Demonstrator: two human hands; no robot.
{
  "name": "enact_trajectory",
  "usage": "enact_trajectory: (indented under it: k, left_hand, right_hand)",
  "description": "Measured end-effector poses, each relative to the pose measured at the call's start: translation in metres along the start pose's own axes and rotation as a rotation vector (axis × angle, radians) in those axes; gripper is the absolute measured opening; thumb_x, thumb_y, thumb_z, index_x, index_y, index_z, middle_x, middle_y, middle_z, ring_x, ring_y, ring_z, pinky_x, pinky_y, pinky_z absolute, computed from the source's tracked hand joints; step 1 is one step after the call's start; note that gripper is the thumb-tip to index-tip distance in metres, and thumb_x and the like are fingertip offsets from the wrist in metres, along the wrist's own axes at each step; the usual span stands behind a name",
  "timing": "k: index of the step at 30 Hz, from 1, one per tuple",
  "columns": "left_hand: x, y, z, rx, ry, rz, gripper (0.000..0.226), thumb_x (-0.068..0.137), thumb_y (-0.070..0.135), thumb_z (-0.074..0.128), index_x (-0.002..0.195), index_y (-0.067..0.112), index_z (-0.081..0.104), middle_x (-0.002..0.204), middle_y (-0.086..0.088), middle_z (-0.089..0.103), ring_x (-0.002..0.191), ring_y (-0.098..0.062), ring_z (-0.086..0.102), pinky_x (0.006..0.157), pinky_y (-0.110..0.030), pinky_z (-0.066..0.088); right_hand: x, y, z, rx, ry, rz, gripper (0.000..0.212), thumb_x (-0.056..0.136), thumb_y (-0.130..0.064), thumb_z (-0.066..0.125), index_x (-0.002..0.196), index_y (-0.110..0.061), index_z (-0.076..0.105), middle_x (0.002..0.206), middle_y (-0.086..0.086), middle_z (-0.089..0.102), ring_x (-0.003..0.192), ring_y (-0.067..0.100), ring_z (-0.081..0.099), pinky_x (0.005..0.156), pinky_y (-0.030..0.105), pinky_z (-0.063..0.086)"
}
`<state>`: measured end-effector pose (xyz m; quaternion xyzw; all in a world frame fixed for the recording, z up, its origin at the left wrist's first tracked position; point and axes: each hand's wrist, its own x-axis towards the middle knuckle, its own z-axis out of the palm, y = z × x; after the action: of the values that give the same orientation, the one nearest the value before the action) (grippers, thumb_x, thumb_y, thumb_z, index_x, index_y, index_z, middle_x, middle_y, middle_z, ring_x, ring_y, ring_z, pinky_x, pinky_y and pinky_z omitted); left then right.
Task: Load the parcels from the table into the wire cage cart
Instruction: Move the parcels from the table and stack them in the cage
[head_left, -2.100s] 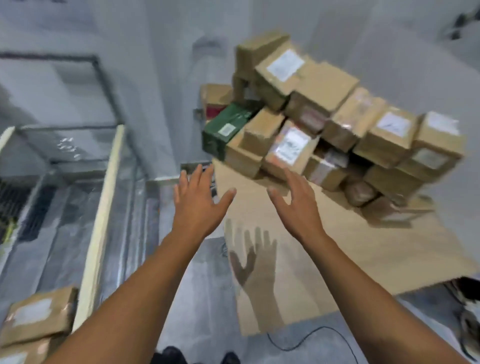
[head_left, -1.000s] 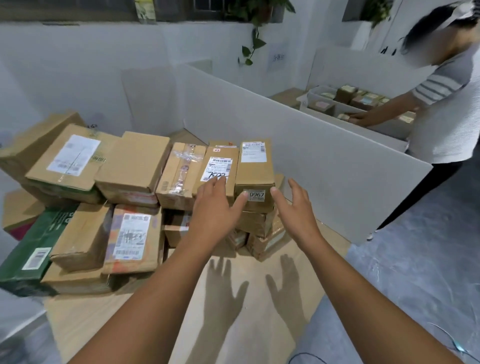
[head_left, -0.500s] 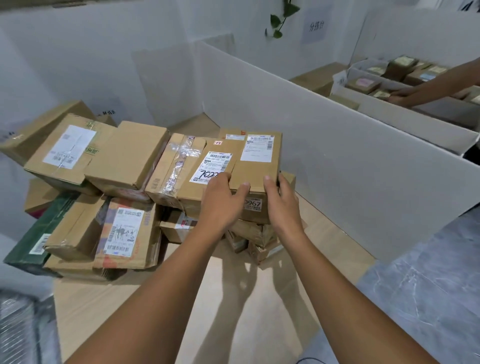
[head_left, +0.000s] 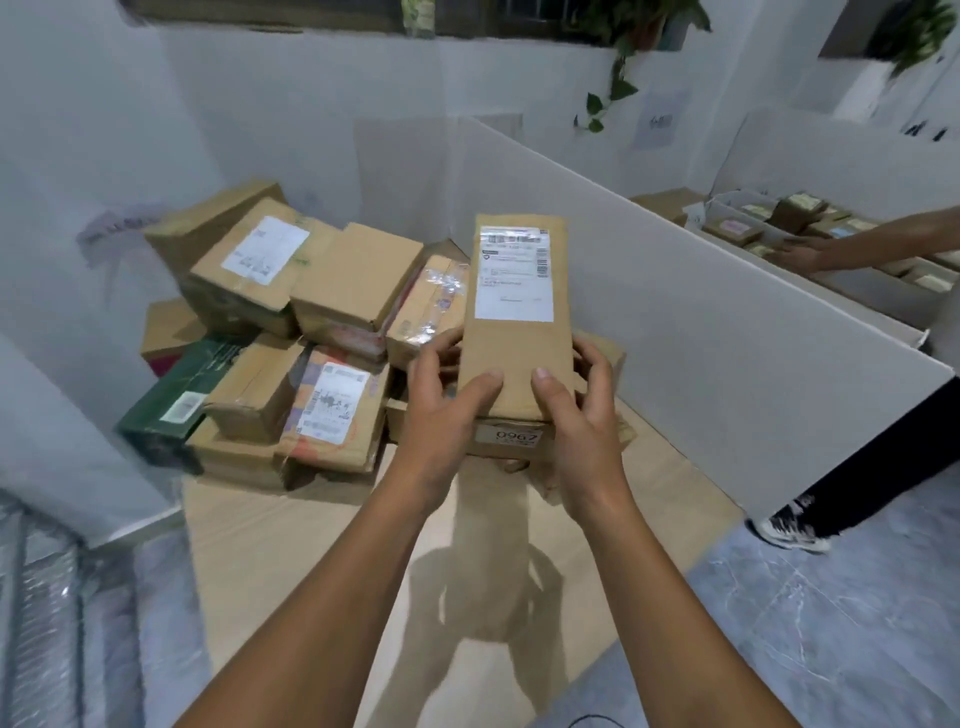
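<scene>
A long brown cardboard parcel (head_left: 517, 322) with a white shipping label on top and a "0967" sticker on its near end is lifted above the pile. My left hand (head_left: 444, 410) grips its near left side and my right hand (head_left: 574, 415) grips its near right side, thumbs on top. A heap of several taped parcels (head_left: 311, 322), one of them green (head_left: 176, 395), lies on the wooden table (head_left: 291, 561) to the left and behind. Part of the wire cage cart (head_left: 36, 597) shows at the lower left edge.
A white partition board (head_left: 701, 353) runs diagonally along the table's right side. Beyond it another person's arm (head_left: 872, 244) reaches over trays of small boxes (head_left: 789, 218); their leg and shoe (head_left: 800, 530) stand on the grey floor at right.
Both hands reached the pile, closed on the "0967" parcel and raised it clear of its neighbours, tilting its far end up. The camera view has swung up slightly.
</scene>
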<state>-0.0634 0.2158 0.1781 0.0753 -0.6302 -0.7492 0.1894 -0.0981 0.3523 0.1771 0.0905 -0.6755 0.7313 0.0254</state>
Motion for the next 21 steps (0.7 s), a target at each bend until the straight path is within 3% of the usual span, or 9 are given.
enact_trajectory:
  k: [4,9,11,15,18,21]
  left_hand:
    - [-0.07,0.016,-0.099,-0.108,0.12,0.014,0.054,0.079,0.041,0.078,0.125,0.042,0.049,0.136,0.002,0.061,0.122,-0.017,0.064,0.096,-0.038,0.057]
    - [-0.173,0.02,-0.242,-0.095,0.359,0.042,0.081,0.075,0.048,0.08,0.144,0.051,0.038,0.143,0.013,0.057,0.129,-0.009,0.059,0.101,-0.033,0.053]
    - [-0.216,0.023,-0.295,-0.133,0.466,0.037,0.09,0.074,0.05,0.081,0.149,0.053,0.032,0.145,0.017,0.056,0.131,-0.008,0.059,0.102,-0.032,0.052]
    - [-0.297,0.026,-0.381,-0.161,0.655,0.065,0.087,0.081,0.039,0.079,0.156,0.043,0.035,0.148,0.007,0.058,0.132,-0.016,0.06,0.105,-0.04,0.052]
    - [-0.345,0.025,-0.426,-0.168,0.819,0.08,0.084,0.087,0.03,0.074,0.159,0.036,0.032,0.149,0.006,0.057,0.131,-0.016,0.06,0.104,-0.039,0.053]
    - [-0.382,0.021,-0.463,-0.163,0.989,0.091,0.076,0.087,0.029,0.072,0.152,0.046,0.036,0.145,0.009,0.06,0.128,-0.013,0.062,0.098,-0.034,0.055]
  right_hand:
    - [-0.068,0.008,0.078,-0.006,-0.235,-0.005,0.078,0.082,-0.049,0.075,0.153,-0.045,0.043,0.152,-0.004,0.05,0.138,0.013,0.054,0.112,0.047,0.049]
    - [-0.172,0.018,0.202,0.015,-0.536,0.057,0.061,0.087,-0.036,0.067,0.145,-0.042,0.051,0.143,-0.001,0.054,0.132,0.015,0.057,0.101,0.032,0.054]
    - [-0.214,0.022,0.251,0.013,-0.663,0.105,0.062,0.087,-0.042,0.065,0.146,-0.041,0.049,0.146,-0.006,0.049,0.131,0.006,0.057,0.102,0.027,0.053]
    - [-0.288,0.028,0.336,-0.029,-0.909,0.192,0.057,0.09,-0.05,0.067,0.144,-0.044,0.049,0.144,-0.011,0.041,0.127,-0.002,0.055,0.09,0.013,0.049]
    - [-0.335,0.04,0.389,-0.125,-1.06,0.199,0.052,0.091,-0.057,0.068,0.139,-0.053,0.048,0.143,-0.011,0.044,0.125,0.005,0.056,0.094,0.023,0.052]
    - [-0.375,0.058,0.439,-0.176,-1.249,0.256,0.075,0.079,-0.069,0.072,0.147,-0.056,0.043,0.15,-0.007,0.048,0.129,0.012,0.059,0.105,0.042,0.054]
